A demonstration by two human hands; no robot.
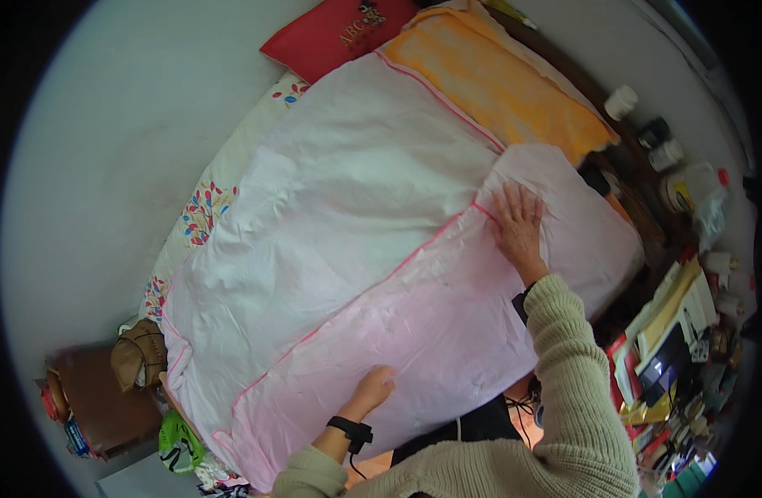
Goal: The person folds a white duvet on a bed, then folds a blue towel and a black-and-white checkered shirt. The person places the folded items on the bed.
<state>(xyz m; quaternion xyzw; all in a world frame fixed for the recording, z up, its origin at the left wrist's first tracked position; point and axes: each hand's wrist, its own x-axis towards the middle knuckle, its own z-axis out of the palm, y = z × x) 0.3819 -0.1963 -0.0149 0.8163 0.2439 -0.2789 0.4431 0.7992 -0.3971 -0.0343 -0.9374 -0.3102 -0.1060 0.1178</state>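
A large quilt (pixel 314 216) covers the bed, white on its far side and pink where its near part is folded over. A bright pink trim line runs along the fold's edge. My right hand (pixel 520 224) lies flat, fingers spread, on the pink folded part (pixel 455 307) near its upper end. Lower down, my left hand (pixel 371 392) is over the pink cloth with its fingers curled in and nothing visible in them. Whether it presses on the cloth I cannot tell. Dark bands are strapped round both wrists.
At the bed's head lie a red pillow (pixel 335 37) and an orange-and-white pillow cover (pixel 489 79). Flowered sheet (pixel 206 207) shows along the wall. Bottles (pixel 621 101) line the right ledge above piled books and papers (pixel 671 324). A brown box (pixel 107 398) and green bag (pixel 180 444) stand lower left.
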